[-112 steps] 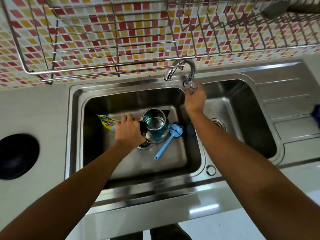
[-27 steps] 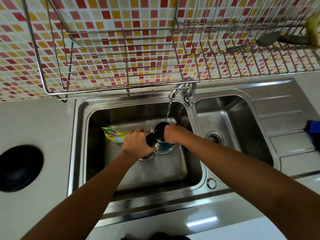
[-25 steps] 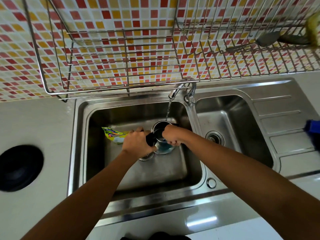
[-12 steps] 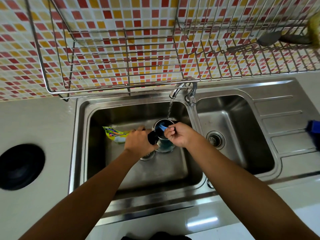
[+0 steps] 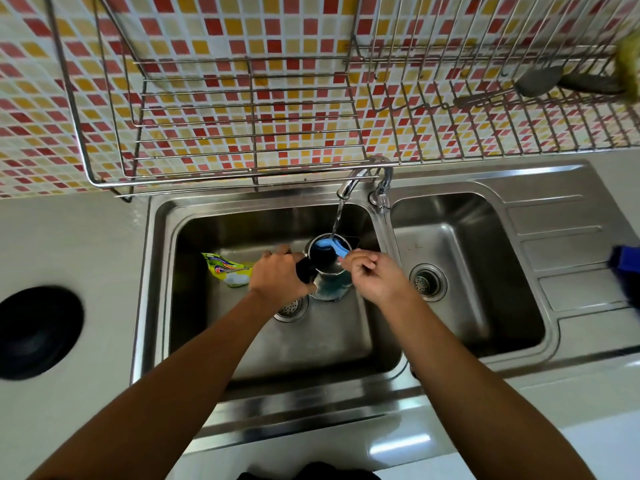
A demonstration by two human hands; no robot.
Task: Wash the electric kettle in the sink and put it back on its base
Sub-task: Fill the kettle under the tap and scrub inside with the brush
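Observation:
The steel electric kettle (image 5: pixel 329 282) stands upright in the left sink basin (image 5: pixel 311 344), lid open. My left hand (image 5: pixel 277 275) grips its black handle. My right hand (image 5: pixel 374 275) holds the handle of a light blue brush (image 5: pixel 329 245), whose head is inside the kettle's mouth. Water runs from the tap (image 5: pixel 353 181) into the kettle. The round black kettle base (image 5: pixel 38 330) sits on the counter at far left.
A yellow detergent pouch (image 5: pixel 227 268) lies in the left basin beside my left hand. The right basin (image 5: pixel 464 271) has a drain. A wire dish rack (image 5: pixel 242 98) hangs over the tiled wall. A blue object (image 5: pixel 625 271) rests on the drainboard at right.
The right hand left the tap, which now runs, picked up the blue brush and pushed its head into the kettle. The left hand has stayed on the kettle handle.

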